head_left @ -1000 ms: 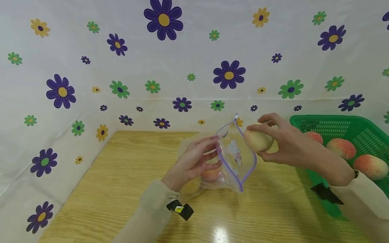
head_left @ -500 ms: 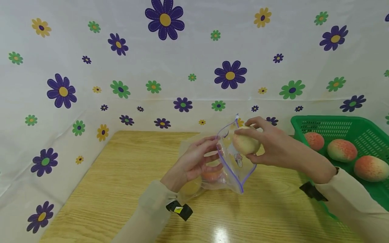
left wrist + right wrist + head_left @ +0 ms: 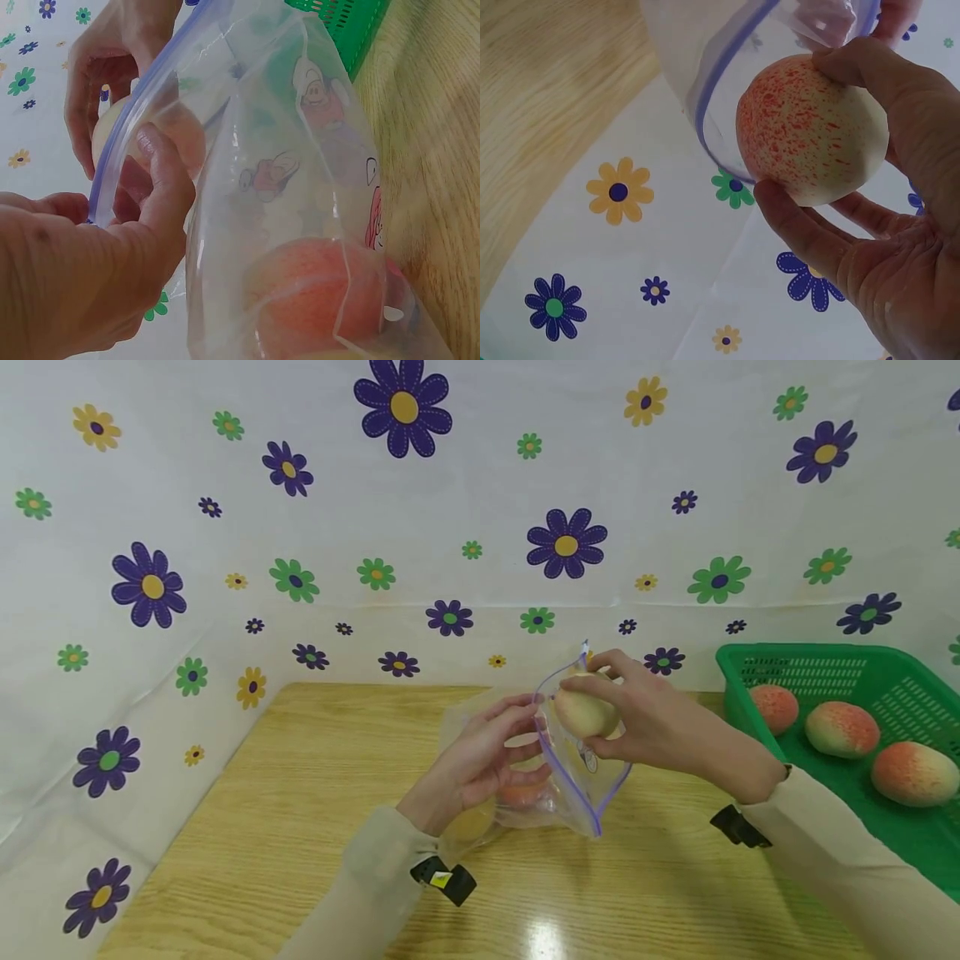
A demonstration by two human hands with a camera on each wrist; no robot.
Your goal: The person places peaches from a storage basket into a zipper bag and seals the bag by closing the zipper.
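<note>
My right hand [image 3: 648, 714] holds a pale peach [image 3: 587, 708] speckled with red [image 3: 802, 131] between thumb and fingers, at the mouth of a clear zip bag [image 3: 555, 814]. The bag's purple-edged mouth gapes toward the right. With my left hand [image 3: 487, 760] I grip the bag's left edge near its zip rim, as the left wrist view shows, with the thumb [image 3: 161, 154] and fingers pinching the plastic. Inside the bag, a reddish peach [image 3: 315, 292] and a yellowish fruit [image 3: 471, 822] show through low down, partly hidden by my left hand and the film.
A green plastic basket [image 3: 813, 652] stands on the right of the wooden table [image 3: 300, 827], with several peaches [image 3: 843, 729] in it. A white flower-print cloth [image 3: 465, 485] hangs behind the table and along its left side.
My right hand has carried the peach leftward from beside the bag's right rim into its mouth. The left hand and the bag have stayed nearly still.
</note>
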